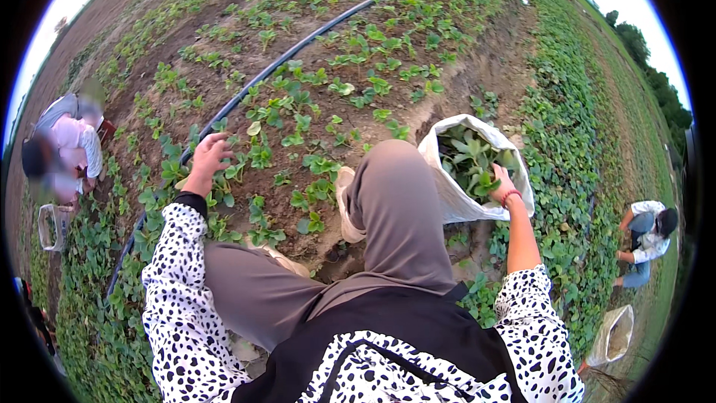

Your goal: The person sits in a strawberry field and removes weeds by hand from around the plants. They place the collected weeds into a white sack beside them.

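Note:
A white woven sack stands with its mouth wide, just right of my bent knee. Cut or pulled green strawberry plants fill its upper part. My right hand, with a red bracelet at the wrist, reaches inside the rim and closes on some of these leaves, which partly cover its fingers. On the left, my left hand hovers over low strawberry plants growing in the soil, close to a dark hose. Its fingers are loosely bent and apart, with nothing seen between them.
The dark hose runs across the bed from lower left to the far end. One person crouches at left beside a pale sack; another person bends at far right near a white sack. Dense plants line the right.

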`<state>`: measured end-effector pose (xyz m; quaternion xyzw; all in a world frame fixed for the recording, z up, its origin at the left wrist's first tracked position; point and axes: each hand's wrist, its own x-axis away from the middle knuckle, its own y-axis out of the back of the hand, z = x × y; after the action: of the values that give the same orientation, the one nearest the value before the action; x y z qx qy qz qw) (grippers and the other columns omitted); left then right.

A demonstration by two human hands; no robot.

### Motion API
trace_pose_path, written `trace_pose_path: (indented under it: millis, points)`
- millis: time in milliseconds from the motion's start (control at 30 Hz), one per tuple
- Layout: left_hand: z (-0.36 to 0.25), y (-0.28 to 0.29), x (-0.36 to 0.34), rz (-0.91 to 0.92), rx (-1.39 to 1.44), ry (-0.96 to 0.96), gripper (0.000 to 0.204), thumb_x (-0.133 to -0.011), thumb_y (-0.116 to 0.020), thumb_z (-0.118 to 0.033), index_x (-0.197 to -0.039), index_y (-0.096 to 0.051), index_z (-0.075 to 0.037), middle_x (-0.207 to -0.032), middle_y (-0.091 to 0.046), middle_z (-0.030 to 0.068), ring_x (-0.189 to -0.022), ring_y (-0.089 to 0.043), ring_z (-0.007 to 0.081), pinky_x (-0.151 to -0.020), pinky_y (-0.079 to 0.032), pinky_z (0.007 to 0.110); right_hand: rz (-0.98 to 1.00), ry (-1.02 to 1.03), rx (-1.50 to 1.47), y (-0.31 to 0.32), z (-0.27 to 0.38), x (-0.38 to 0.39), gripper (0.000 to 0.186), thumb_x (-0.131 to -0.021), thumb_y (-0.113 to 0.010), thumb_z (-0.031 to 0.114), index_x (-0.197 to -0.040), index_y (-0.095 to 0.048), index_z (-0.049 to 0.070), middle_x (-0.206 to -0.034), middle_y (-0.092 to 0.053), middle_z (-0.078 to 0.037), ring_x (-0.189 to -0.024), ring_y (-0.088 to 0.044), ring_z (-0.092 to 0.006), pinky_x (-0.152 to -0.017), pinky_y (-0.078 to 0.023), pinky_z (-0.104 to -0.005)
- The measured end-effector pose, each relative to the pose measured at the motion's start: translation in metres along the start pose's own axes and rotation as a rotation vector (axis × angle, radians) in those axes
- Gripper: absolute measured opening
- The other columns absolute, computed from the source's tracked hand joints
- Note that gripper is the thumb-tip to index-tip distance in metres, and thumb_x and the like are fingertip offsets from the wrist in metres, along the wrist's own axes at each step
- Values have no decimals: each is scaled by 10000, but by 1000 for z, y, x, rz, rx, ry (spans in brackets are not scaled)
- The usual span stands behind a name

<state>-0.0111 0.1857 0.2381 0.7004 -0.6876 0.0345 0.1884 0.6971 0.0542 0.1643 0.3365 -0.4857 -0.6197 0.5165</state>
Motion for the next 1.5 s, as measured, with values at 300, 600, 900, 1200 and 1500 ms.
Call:
trace_pose_path:
  millis: [300,600,900,1200,1500]
  points:
    - [6,22,17,-36,-50,23,293,-932,-465,-199,-1203,-518,-102,-1074,-588,38,-895,-587,139,-696,-511,302,-442,60,208,23,84,44,522,-756,-653,192,-1240,-474,116,-1254,-465,-121,-1141,-458,-318,-934,-401,-427]
    - [-16,13,37,-54,-21,-81,265,-941,-455,-209,-1159,-551,-92,-1028,-611,33,-875,-595,130,-719,-494,291,208,-49,166,-61,41,-28,388,-876,-446,233,-1237,-498,100,-1277,-454,-213,-1125,-440,-442,-967,-385,-475]
    - [40,94,83,-422,130,3,191,-950,-476,-198,-1024,-599,-72,-912,-622,1,-837,-608,112,-717,-510,277,486,90,422,-4,23,-79,445,-747,-656,220,-1153,-547,74,-1172,-518,-230,-1042,-554,-374,-909,-457,-406]
    - [36,93,64,-302,205,-99,189,-935,-523,-244,-957,-612,-79,-868,-628,-6,-836,-601,90,-743,-476,240,59,605,248,101,294,-52,263,-835,-571,191,-1073,-567,78,-931,-633,-135,-826,-623,-308,-743,-492,-384]
    - [62,71,34,-149,102,-72,168,-930,-524,-221,-901,-601,-74,-810,-632,-8,-766,-591,67,-703,-446,219,630,1078,-51,-57,490,-20,313,-861,-556,224,-1140,-556,83,-1059,-613,-136,-938,-605,-289,-825,-483,-384]
